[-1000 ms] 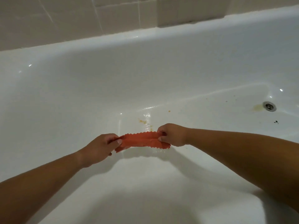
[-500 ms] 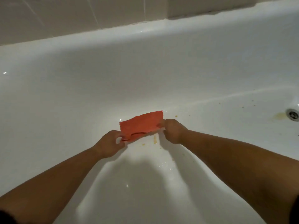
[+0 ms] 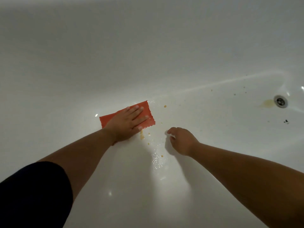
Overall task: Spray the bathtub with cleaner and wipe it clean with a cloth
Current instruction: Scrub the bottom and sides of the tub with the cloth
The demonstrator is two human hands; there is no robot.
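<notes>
Down inside a white bathtub (image 3: 164, 55) we look, its glossy wall sloping to a wet floor under dim light, with bright glints on the enamel. Over on the right sits the round metal drain (image 3: 280, 101), and just beside it a yellowish stain (image 3: 267, 102); a few dark specks (image 3: 286, 121) lie a little nearer the camera. Small yellow-brown crumbs of grime (image 3: 142, 134) dot the floor at the middle, and a trail of water droplets (image 3: 157, 159) glistens between the two forearms.

Now the hands. The left hand (image 3: 127, 123) lies flat, fingers spread wide, palm pressing an orange-red cloth (image 3: 148, 119) onto the tub floor where the wall curves up. The cloth is a flat rectangle with a scalloped right edge, most of its middle hidden under that palm; the grime smear sits right at its near corner. A dark sleeve (image 3: 32, 195) covers the upper left arm.

The right hand (image 3: 181, 139) is apart from the cloth, near it on the right, fingers loosely curled and holding nothing. Whether its fingertips touch the enamel, I cannot tell.
</notes>
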